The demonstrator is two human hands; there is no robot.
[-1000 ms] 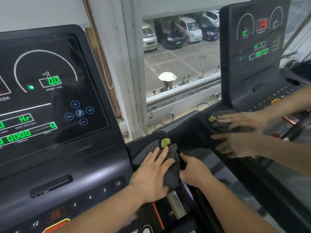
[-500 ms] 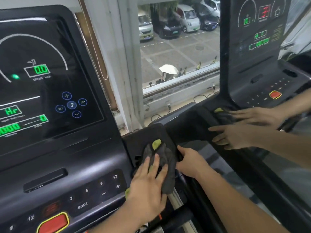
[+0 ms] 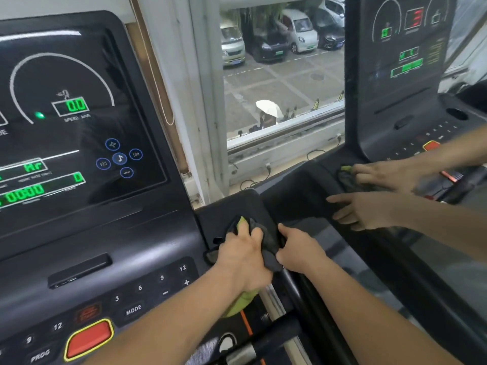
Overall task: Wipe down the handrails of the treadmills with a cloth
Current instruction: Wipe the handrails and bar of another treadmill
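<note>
Left hand (image 3: 242, 256) fingers curl round the grey cloth (image 3: 267, 241) atop the handrail (image 3: 308, 306), right hand (image 3: 300, 251) fingers clasp the rail alongside; lower stretch judged outstanding.

Console (image 3: 79, 154): left half of the scene, display far, keypad near.
Stop button (image 3: 88, 338): near left, on the console's near edge.
Handrail (image 3: 308, 299): just right of the console, running from centre to the near right.
Cloth (image 3: 266, 241): on the handrail's far end, between the two hands.
Left hand (image 3: 242, 259): on the cloth, beside the console's right edge.
Right hand (image 3: 300, 251): round the handrail, just right of the left hand and touching the cloth.
Window (image 3: 284, 75): far centre, behind the handrail.
Second console (image 3: 403, 61): far right, well apart from the first.
</note>
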